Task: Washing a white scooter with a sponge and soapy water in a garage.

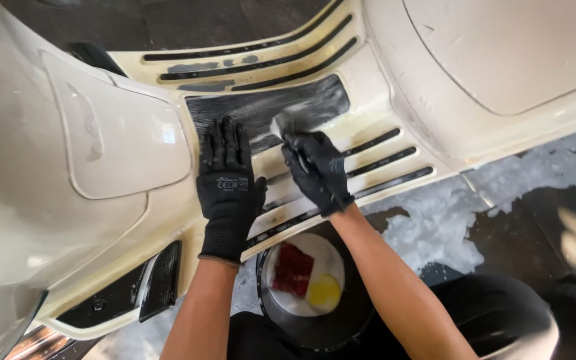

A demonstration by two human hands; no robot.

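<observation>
The cream scooter (pixel 88 167) fills most of the view, its ribbed floorboard (pixel 341 143) wet with foam. Below the floorboard stands a black bucket (pixel 281 327) holding a red cloth (pixel 293 268) and a yellow sponge (pixel 323 292). The gloved left hand (pixel 227 187) lies flat and spread on the floorboard. The gloved right hand (pixel 318 170) grips a soapy sponge (pixel 287 124) against the black mat (pixel 261 110).

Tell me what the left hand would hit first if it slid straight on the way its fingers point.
The left hand, flat on the cream scooter floorboard, points up-frame; its fingertips would probably first cross onto the black ribbed rubber mat just ahead.
</observation>
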